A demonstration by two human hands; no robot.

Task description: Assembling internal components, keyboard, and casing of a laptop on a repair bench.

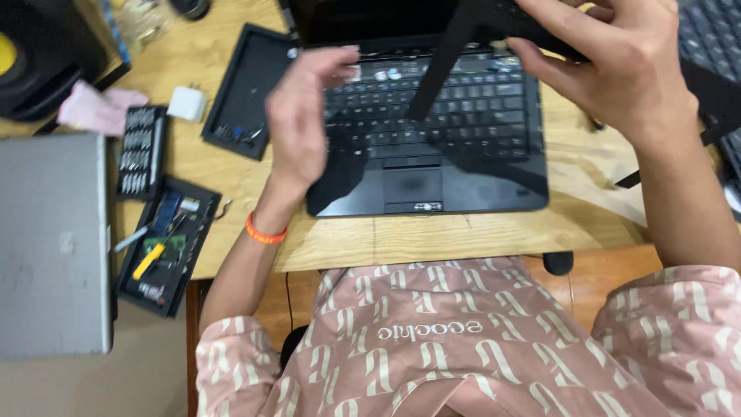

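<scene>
A black laptop lies open on the wooden bench, directly in front of the person. The right hand is raised above the far right corner of the keyboard and its fingers are closed around a black flat part. A long narrow arm of this part reaches down over the keys. The left hand hovers over the left edge of the keyboard. Its fingers are curled but apart and it holds nothing. An orange wristband sits on the left wrist.

To the left of the laptop there is a black tray with a few small pieces in its lower corner, and just beside it a white charger plug. Further left lies a case of screwdriver bits, and below it an open tool case with a yellow tool inside. A grey closed laptop lies at the left edge of the view, and a pink cloth is above it.
</scene>
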